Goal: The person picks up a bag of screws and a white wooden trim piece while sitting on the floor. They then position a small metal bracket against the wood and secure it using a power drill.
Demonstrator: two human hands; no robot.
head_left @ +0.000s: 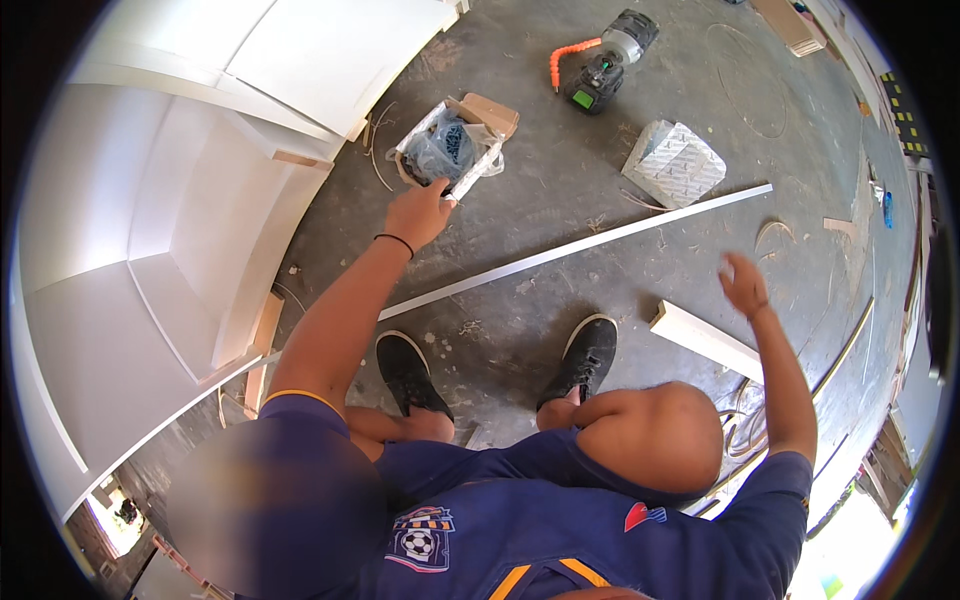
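Observation:
My left hand [420, 212] reaches forward to a small open cardboard box [478, 168]. Its fingers are closed on the box's near edge, and the fingertips are partly hidden. Inside the box lies a clear plastic bag [428, 150] with many small dark screws [455, 145]. Off to the right, my right hand [745, 285] hangs above the floor, slightly blurred, its fingers loosely apart and holding nothing. Between the hands a long, thin, light strip [575, 253] lies slantwise on the floor. Nearest to my right hand is a white board piece [708, 340].
White cabinet carcasses [130, 240] stand along the left. A cordless drill [598, 85] with an orange flexible piece [556, 62] lies at the far middle. A white patterned packet [675, 165] rests beyond the strip. Scraps and curled edging are scattered over the concrete floor [560, 190].

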